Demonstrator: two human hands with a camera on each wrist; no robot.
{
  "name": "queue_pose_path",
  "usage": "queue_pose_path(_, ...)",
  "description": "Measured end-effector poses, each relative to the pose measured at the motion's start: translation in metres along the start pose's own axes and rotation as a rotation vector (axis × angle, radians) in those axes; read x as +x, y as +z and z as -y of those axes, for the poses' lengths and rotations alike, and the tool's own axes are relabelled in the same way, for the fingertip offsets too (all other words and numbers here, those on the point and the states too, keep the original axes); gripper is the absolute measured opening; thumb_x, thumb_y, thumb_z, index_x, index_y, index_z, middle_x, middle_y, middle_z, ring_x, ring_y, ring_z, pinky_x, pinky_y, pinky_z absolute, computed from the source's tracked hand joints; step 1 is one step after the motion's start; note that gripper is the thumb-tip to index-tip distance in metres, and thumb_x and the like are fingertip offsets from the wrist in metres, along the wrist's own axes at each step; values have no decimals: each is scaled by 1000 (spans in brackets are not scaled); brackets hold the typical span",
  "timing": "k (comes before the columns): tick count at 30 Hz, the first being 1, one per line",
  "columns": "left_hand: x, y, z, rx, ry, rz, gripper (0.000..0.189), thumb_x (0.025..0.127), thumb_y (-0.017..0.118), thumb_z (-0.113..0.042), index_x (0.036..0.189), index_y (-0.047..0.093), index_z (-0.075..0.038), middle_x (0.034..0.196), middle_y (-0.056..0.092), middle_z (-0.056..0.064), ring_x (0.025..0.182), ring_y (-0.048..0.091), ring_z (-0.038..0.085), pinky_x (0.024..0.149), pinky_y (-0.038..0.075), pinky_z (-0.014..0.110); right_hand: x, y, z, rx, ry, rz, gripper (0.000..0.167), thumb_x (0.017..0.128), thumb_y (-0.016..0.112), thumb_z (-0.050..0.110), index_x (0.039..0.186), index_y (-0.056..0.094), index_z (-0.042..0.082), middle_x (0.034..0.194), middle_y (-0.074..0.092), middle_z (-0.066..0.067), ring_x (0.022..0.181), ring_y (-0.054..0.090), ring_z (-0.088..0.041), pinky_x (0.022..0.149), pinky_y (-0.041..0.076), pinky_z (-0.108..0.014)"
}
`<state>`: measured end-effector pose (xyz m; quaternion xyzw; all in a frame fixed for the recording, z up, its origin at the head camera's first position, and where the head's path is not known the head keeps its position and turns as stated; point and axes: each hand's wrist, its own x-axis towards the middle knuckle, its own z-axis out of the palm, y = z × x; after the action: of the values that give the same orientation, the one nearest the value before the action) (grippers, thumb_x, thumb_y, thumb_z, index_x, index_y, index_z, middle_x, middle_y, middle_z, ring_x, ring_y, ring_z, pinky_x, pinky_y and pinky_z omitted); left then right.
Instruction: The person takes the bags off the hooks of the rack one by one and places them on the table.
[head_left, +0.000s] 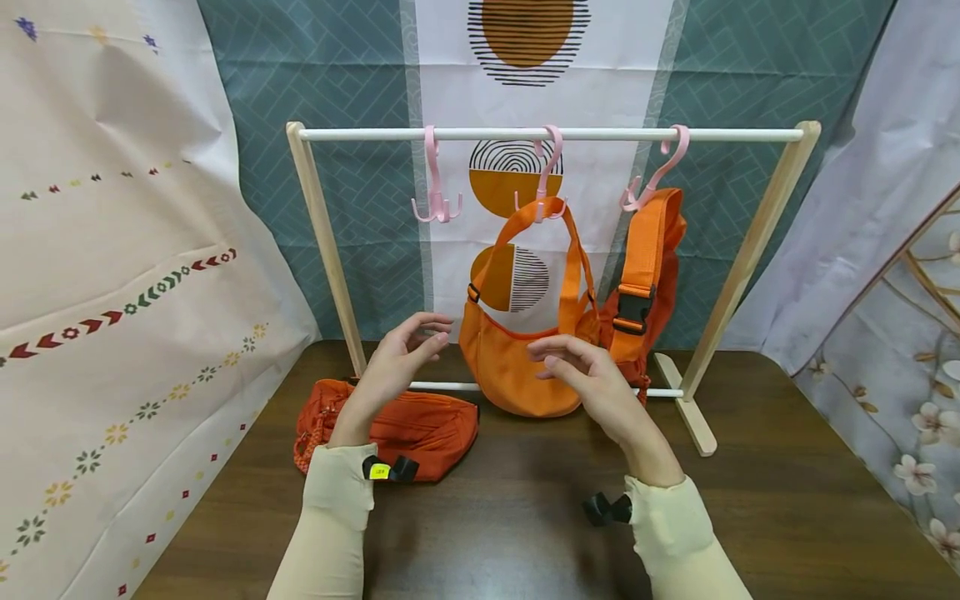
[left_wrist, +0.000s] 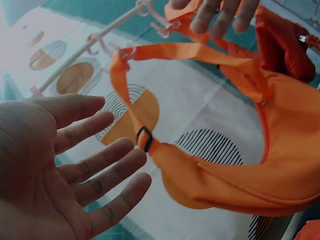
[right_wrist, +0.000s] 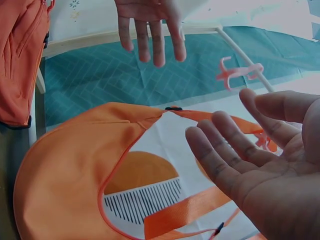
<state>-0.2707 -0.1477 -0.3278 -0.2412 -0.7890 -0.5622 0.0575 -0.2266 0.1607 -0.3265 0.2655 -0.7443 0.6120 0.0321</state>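
Note:
An orange shoulder bag hangs by its strap from the middle pink hook on the white rail. My left hand is raised left of this bag, fingers relaxed and apart from it; in the left wrist view its palm shows with nothing held. On the other side my right hand hovers in front of the bag's right part, fingers loosely bent and holding nothing. A darker red-orange bag with a black buckle hangs from the right pink hook. Below my left wrist, a red-orange waist bag lies on the table.
The rack has wooden side posts, a white top rail and a foot on the brown table. The left pink hook carries no bag. Patterned cloths hang behind and at both sides.

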Motion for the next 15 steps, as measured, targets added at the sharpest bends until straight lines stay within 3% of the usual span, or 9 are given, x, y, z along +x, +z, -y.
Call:
queue_pose_path(4, 2, 7, 0, -24, 19, 13, 36, 108, 60, -22, 139, 60, -6, 134, 62, 18, 110, 66, 30, 100, 52, 57, 1, 0, -1, 11, -8, -13, 29, 108, 55, 11, 130, 64, -6, 130, 65, -15, 104, 70, -23, 97, 55, -34)
queue_pose_path(9, 5, 14, 0, -11, 43, 17, 37, 107, 60, -20, 139, 59, -2, 135, 62, 22, 114, 64, 31, 100, 52, 52, 1, 2, -1, 39, -14, -24, 29, 108, 56, 11, 130, 63, -6, 126, 66, -10, 107, 69, -22, 97, 56, -40)
queue_pose_path(15, 7, 28, 0, 26, 49, 39, 34, 106, 64, -25, 136, 64, -10, 134, 64, 14, 117, 63, 31, 101, 49, 50, 2, 1, -2, 88, -42, -39, 28, 108, 54, 8, 131, 61, -7, 123, 66, -6, 111, 67, -21, 97, 57, -39)
